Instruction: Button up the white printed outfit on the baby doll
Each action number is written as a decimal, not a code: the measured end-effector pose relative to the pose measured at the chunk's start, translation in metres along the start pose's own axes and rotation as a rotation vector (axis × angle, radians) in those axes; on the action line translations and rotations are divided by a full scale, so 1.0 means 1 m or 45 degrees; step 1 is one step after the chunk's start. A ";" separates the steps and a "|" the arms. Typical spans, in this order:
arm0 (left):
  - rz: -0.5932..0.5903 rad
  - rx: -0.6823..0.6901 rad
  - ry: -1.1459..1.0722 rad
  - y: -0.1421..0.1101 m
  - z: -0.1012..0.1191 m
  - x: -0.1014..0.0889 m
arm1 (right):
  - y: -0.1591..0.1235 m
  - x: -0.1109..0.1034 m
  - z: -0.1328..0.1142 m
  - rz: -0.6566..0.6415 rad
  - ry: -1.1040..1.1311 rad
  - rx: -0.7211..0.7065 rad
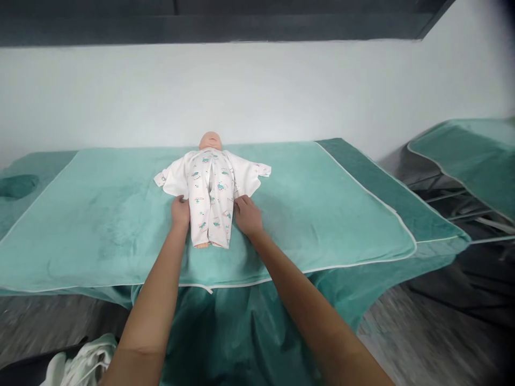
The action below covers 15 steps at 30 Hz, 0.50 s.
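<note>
Doll [210, 140] lies mid-table on light-green blanket [341, 214], head toward white wall [281, 91], feet toward camera. White printed trousers [220, 209] over legs, feet just showing at hems. White top [250, 174] fanned out both sides, sleeves spread, print on cuffs. Hands apart, one each side of trousers. Left hand [181, 212] at left edge, right hand [247, 215] at right edge, fingertips touching fabric. Can't tell if either pinches cloth. Darker green cover [382, 185] under blanket. Pale bundle [90, 358] lower left, below table level.
</note>
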<state>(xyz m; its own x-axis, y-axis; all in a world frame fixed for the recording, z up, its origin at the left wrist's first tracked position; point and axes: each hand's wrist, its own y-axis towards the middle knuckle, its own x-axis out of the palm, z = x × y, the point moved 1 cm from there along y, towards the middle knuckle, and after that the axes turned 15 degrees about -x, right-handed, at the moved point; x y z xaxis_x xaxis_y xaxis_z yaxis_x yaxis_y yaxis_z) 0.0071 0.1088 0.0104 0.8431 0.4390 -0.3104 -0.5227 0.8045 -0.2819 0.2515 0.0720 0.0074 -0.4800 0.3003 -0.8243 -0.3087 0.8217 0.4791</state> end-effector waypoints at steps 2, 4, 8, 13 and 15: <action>-0.063 -0.027 -0.001 -0.001 0.000 0.002 | -0.001 0.000 0.000 -0.003 0.013 0.026; -0.118 -0.042 0.015 -0.004 -0.001 0.001 | -0.001 0.000 0.000 -0.009 0.018 0.026; -0.071 -0.037 0.061 -0.009 -0.001 -0.003 | -0.001 -0.001 -0.001 -0.005 0.012 0.016; 0.028 -0.064 0.112 -0.005 0.003 -0.005 | 0.001 0.000 -0.003 -0.002 0.005 0.017; -0.028 -0.116 0.130 0.001 0.005 -0.003 | 0.001 0.000 -0.003 -0.004 0.003 0.020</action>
<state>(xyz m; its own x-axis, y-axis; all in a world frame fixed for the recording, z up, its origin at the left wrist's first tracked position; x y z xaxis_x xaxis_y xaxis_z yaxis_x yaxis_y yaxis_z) 0.0047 0.1099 0.0160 0.8398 0.3747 -0.3929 -0.5173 0.7720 -0.3694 0.2491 0.0712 0.0091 -0.4810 0.2964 -0.8251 -0.2973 0.8302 0.4716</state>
